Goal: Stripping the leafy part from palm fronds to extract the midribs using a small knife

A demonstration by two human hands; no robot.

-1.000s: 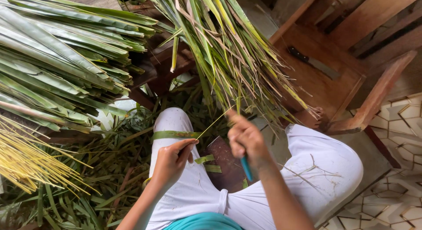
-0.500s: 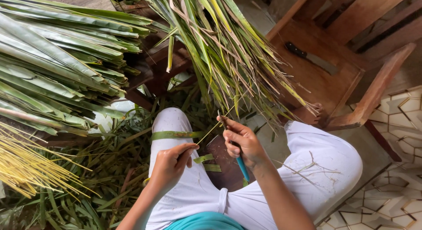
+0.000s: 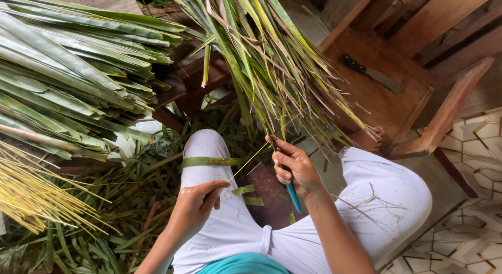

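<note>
Head view, looking down on a seated person in white trousers. The left hand, at lower centre of the frame, is closed in a pinch, thumb and forefinger gripping the near end of a thin pale leaf midrib. The midrib runs taut and diagonally up and to the right, ending at the right hand, just right of centre. The right hand is closed around a small knife with a teal handle; the handle projects below the fist toward the lower edge of the frame, and the thumb presses the midrib near the blade. The blade itself is mostly hidden by the fingers.

A green leaf strip lies across the left thigh, just above the left hand. Two short green offcuts rest between the thighs, beside a dark brown wooden surface seen in the gap.

At upper left of the frame, a thick stack of long green palm leaves lies flat. At upper centre, a bundle of yellow-green fronds hangs down toward the right hand, its tips just above it. At the left edge, a sheaf of stripped yellow midribs fans outward. Discarded green leaf trimmings cover the floor at lower left.

At upper right, a wooden chair stands with a larger dark-handled knife lying on its seat, well apart from both hands. Patterned floor tiles show at lower right.
</note>
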